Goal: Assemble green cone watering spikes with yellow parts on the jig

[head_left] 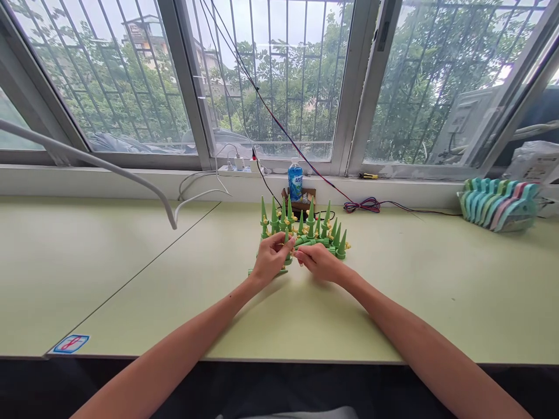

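My left hand (pixel 271 257) is closed around a green plastic cone (pixel 287 237), which it keeps upright with the tip pointing up. Close beside it, my right hand (pixel 321 262) has its fingers pinched together at the side of that cone. Whatever is between those fingertips is too small to make out. Just beyond both hands stand several more green cones (pixel 342 244) with small yellow pieces (pixel 348 246) attached. Other green pieces (pixel 315 242) lie on their sides among them, partly hidden by my hands.
Behind the cones are a blue-labelled bottle (pixel 296 181) and a small brown box (pixel 309 201). A cable bundle (pixel 362 205) lies near the window wall. Pastel-coloured plastic parts (pixel 498 203) stand at the right. A white cable (pixel 131 177) hangs over the pale green table (pixel 393 291).
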